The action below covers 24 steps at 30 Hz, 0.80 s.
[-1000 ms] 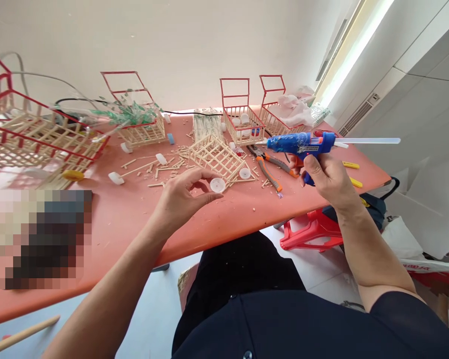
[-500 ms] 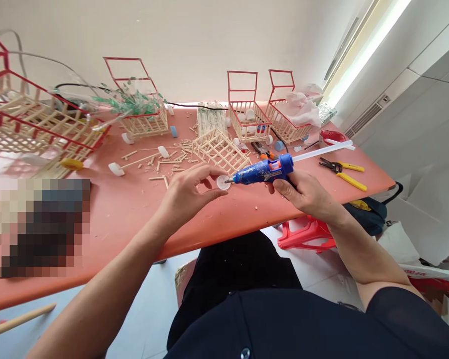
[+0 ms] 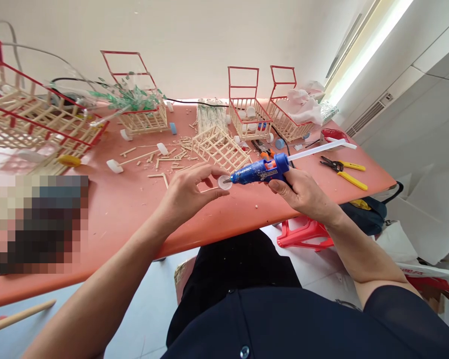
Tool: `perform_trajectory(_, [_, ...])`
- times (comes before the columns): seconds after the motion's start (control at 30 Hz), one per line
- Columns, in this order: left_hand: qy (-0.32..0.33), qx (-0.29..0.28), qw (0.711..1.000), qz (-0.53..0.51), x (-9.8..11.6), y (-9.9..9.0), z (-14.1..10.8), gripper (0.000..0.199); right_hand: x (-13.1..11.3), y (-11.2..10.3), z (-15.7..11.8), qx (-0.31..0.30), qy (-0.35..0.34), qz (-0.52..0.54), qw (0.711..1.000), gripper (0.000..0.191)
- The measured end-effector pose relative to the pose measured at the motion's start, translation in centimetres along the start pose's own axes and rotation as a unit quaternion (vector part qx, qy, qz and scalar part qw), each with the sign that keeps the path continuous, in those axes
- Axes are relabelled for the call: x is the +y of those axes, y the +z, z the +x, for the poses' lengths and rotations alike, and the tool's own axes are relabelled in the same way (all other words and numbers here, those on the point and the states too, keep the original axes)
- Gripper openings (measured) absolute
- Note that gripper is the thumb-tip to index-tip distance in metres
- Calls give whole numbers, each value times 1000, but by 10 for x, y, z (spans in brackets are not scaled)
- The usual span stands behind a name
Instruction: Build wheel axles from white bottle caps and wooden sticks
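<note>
Between the thumb and fingers of my left hand (image 3: 189, 192) is a small round white cap (image 3: 225, 182). My right hand (image 3: 303, 192) is wrapped round a blue glue gun (image 3: 260, 170), whose metal nozzle points left and meets the face of the cap. A long translucent glue stick (image 3: 316, 150) sticks out of the gun's back end. Just behind the gun, an open lattice of pale sticks (image 3: 220, 148) lies tilted on the orange table (image 3: 134, 219).
Small stick carts with red handles, one holding greenery (image 3: 134, 97), stand along the wall. Two white wheels on a stick (image 3: 136, 159) lie at left among stick pieces. Yellow-handled pliers (image 3: 344, 172) rest at right. A red stool (image 3: 303, 234) is below the table edge.
The glue gun has shifted slightly left, its back end a little lower, still touching the cap. Both hands keep their holds. The view has moved slightly.
</note>
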State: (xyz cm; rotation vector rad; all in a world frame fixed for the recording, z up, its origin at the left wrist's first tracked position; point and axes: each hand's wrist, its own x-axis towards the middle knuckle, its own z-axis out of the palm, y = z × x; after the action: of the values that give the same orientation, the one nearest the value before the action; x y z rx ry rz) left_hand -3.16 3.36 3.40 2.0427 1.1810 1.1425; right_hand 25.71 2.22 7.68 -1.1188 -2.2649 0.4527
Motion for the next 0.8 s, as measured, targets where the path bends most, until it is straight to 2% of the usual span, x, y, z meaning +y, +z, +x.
perform_trajectory(0.47, [1, -4, 1000, 12, 3, -2, 1, 23, 0, 3, 2, 20, -26, -7, 999, 49])
perform_trajectory(0.67, [-31, -8, 999, 16, 5, -2, 1, 23, 2, 3, 1, 27, -34, -13, 999, 46])
perform_trajectory(0.8, [-30, -3, 999, 24, 7, -2, 2, 21, 0, 1, 1, 18, -32, -24, 999, 44])
